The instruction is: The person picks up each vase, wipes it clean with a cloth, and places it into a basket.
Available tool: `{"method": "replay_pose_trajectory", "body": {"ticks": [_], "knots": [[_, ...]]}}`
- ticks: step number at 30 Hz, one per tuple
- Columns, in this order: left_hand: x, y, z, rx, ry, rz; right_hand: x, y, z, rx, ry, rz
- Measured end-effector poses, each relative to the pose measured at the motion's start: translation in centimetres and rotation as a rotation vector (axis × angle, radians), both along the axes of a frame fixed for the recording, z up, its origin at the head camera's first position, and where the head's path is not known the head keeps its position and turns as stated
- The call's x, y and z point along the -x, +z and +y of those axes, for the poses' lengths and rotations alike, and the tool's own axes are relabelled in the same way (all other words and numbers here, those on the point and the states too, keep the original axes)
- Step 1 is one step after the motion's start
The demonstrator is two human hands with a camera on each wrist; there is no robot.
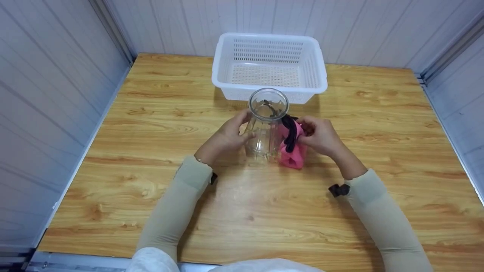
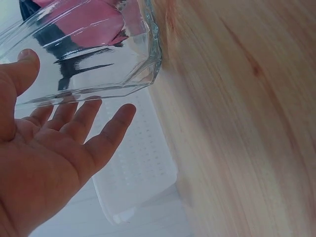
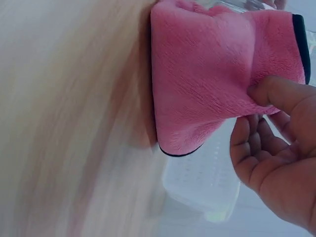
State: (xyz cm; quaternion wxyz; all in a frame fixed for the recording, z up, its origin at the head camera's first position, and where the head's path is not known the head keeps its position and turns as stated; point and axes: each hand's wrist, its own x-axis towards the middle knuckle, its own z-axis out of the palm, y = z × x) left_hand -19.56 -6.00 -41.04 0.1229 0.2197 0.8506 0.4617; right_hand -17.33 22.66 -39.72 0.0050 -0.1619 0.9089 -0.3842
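A clear glass jar (image 1: 264,130) with a wide round rim stands upright near the middle of the table. My left hand (image 1: 231,132) is at its left side, thumb toward the front, fingers extended along the glass. In the left wrist view, the fingertips (image 2: 129,109) lie right by the jar's edge, palm facing it. Thumb and fingers of my right hand (image 1: 319,135) pinch a pink plush cloth (image 3: 202,64) with black edging. The cloth hangs folded close against the jar's right side, and its pink and black show through the glass in the left wrist view.
Behind the jar, a white slotted plastic basket (image 1: 269,88) stands at the back of the wood-grain table (image 1: 151,189). Pale panel walls (image 1: 181,26) close in the back and both sides. Both forearms wear light sleeves (image 1: 176,204) with small black pieces at the wrists.
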Motion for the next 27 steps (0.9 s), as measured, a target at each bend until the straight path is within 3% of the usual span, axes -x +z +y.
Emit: {"method": "replay_pose_trajectory", "body": {"ticks": [3, 7, 12, 17, 21, 24, 27], "knots": [[0.0, 0.0, 0.0, -0.004, 0.005, 0.012, -0.2, 0.9, 0.6, -0.037, -0.002, 0.017], [-0.1, 0.0, 0.0, 0.005, 0.014, 0.013, -0.5, 1.7, 1.3, -0.172, 0.022, 0.044], [-0.2, 0.1, 0.2, 0.02, -0.009, 0.027, -0.9, 0.4, 1.2, -0.303, 0.096, 0.034], [0.2, 0.2, 0.2, 0.045, -0.06, 0.073, -0.9, -1.5, 0.7, -0.301, 0.166, -0.012], [0.5, -0.1, 0.2, 0.012, -0.067, 0.084, -0.5, -1.5, 0.8, -0.291, 0.142, -0.027], [0.5, -0.4, 0.6, -0.034, -0.043, 0.093, 0.1, -0.6, 0.8, -0.257, 0.083, 0.061], [0.3, -0.8, 1.1, -0.05, 0.01, 0.111, 1.5, 0.2, 0.6, -0.212, 0.005, 0.229]]}}
